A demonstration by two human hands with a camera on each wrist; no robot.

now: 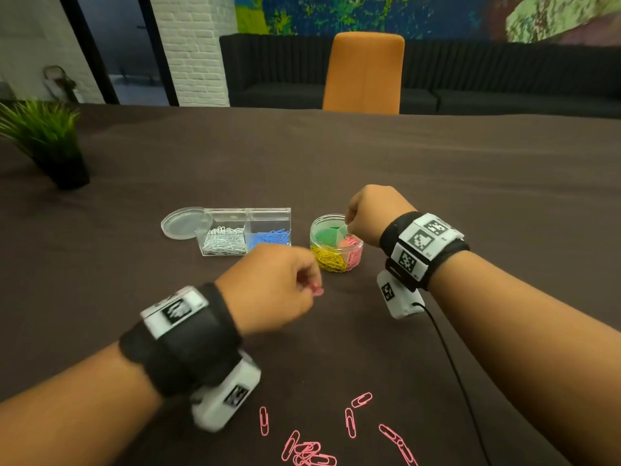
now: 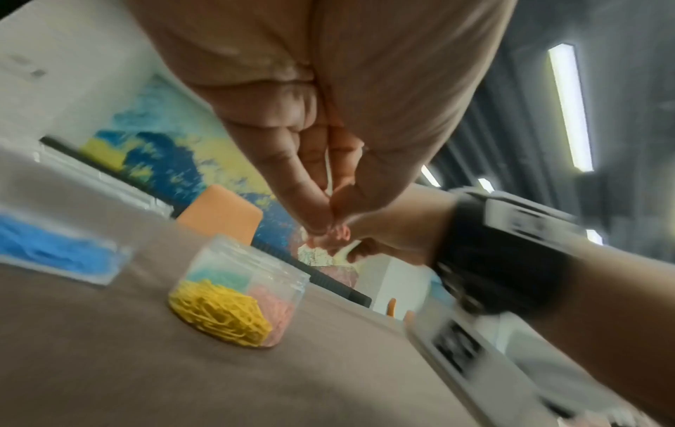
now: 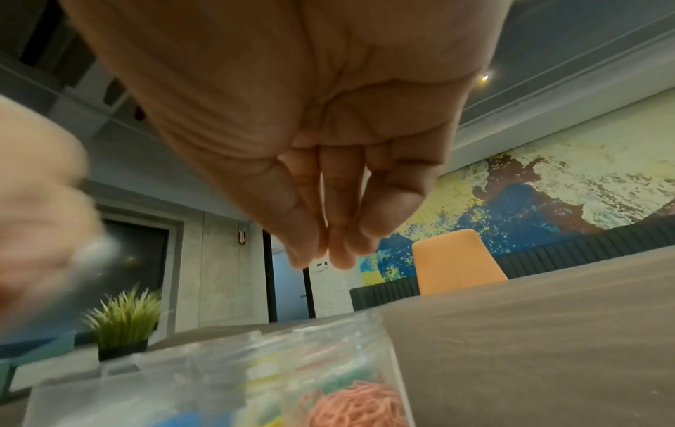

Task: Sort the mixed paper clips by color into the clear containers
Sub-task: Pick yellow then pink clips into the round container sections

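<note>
Our left hand (image 1: 268, 284) pinches a pink clip (image 1: 317, 291) in its fingers beside the round jar (image 1: 336, 243). Our right hand (image 1: 373, 213) holds its fingers narrow above the jar; whether they hold anything, we cannot tell. More pink clips (image 1: 312, 454) lie on the table (image 1: 437, 169).

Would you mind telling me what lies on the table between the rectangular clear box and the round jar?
Only bare brown tablecloth separates the rectangular box from the round jar, as the head view shows.
</note>
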